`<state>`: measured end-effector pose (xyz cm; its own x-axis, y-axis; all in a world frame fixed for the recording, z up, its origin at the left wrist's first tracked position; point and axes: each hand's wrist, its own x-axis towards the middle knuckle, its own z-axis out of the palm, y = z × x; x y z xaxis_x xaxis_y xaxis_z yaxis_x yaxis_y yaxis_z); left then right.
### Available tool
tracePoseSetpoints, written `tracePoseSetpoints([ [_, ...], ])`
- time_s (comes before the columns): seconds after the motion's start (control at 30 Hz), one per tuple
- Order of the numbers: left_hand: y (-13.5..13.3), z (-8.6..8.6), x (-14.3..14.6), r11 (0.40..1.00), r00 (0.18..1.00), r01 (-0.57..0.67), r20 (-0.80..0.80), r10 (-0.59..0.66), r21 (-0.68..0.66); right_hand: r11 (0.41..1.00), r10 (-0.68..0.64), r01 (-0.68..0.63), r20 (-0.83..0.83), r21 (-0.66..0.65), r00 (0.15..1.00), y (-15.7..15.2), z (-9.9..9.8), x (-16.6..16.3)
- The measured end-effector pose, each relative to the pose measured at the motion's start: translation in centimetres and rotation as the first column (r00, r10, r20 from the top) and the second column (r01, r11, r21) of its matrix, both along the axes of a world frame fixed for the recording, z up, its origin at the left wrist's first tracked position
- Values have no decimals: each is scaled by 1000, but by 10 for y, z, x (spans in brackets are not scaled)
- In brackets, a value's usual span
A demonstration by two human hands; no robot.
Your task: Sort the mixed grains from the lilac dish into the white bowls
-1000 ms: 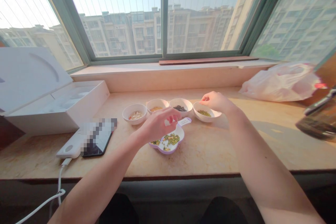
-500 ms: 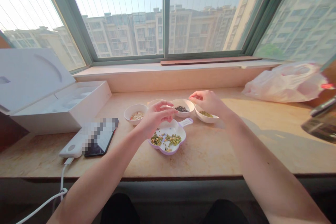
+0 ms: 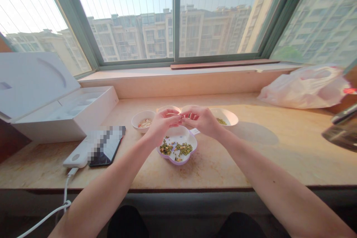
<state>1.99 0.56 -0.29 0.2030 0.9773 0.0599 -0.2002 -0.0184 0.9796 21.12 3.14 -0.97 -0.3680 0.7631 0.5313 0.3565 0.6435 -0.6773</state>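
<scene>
A lilac-rimmed dish [image 3: 178, 150] of mixed green, yellow and dark beans sits near the table's front middle. Behind it stand several small white bowls: one with pale pieces [image 3: 142, 120], one mostly hidden behind my hands [image 3: 167, 109], and one with green beans [image 3: 226, 116] on the right. My left hand [image 3: 161, 123] and my right hand [image 3: 201, 119] meet above the far side of the dish, fingertips pinched and touching each other. What the fingers pinch is too small to make out.
An open white box [image 3: 69, 113] stands at the left. A phone [image 3: 107, 147] lies on a white power bank [image 3: 76, 156] with a cable [image 3: 52, 212] hanging off the edge. A plastic bag [image 3: 302, 87] lies at the far right, a blurred dark object [image 3: 340, 128] beyond it.
My right hand left the green-bean bowl and moved left to meet my left hand above the dish. My left hand shifted slightly up and back.
</scene>
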Motion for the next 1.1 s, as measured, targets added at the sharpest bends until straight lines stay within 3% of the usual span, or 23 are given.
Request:
tracePoseSetpoints([
  [0.43,-3,5,3,997,989,-71,-126,75,40,991,-10,1,65,133,998,3,-7,1],
  [0.57,1,4,-1,979,946,-140,-273,177,149,985,-45,31,83,168,996,2,-4,2],
  [0.67,2,4,-6,921,781,-125,-536,321,369,988,-57,45,79,149,995,1,-3,2],
  [0.73,1,4,-9,872,608,-35,-682,407,489,991,-37,26,77,128,996,1,-2,2],
  [0.8,-1,6,-12,851,480,68,-765,430,521,993,-10,1,79,117,997,2,-3,2],
  [0.93,-4,9,-15,846,329,326,-889,317,422,991,18,-31,98,129,995,3,-4,1],
  [1.03,-6,10,-16,769,207,571,-957,204,288,989,0,-17,118,147,993,3,-2,2],
  [1.1,-10,8,-17,713,133,671,-979,155,204,987,-44,23,136,157,990,3,1,6],
])
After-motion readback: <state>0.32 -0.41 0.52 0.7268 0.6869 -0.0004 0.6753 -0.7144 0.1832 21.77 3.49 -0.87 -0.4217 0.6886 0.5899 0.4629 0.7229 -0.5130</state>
